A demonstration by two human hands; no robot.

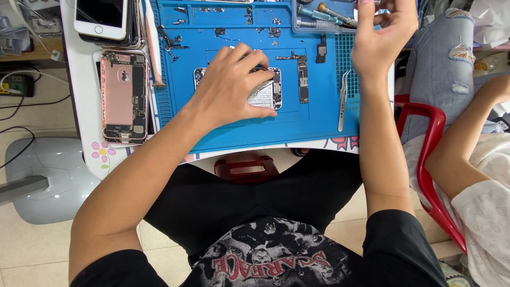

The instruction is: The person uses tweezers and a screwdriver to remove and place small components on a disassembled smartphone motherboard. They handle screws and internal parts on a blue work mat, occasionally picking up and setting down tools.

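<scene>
1. Two hands worked over the blue silicone repair mat (319,127) on the white bench (85,106).
2. My left hand (234,85) lay flat, fingers spread, pressing down on the opened silver phone chassis (265,94) at the mat's middle, gripping nothing.
3. My right hand (382,37) reached to the clear plastic tool tray (319,21) at the far edge, fingers curled; I could not tell whether it held anything.
4. Metal tweezers (342,106) lay just right of the chassis; a rose-gold opened phone shell (124,95) sat off the mat to the left.
</scene>
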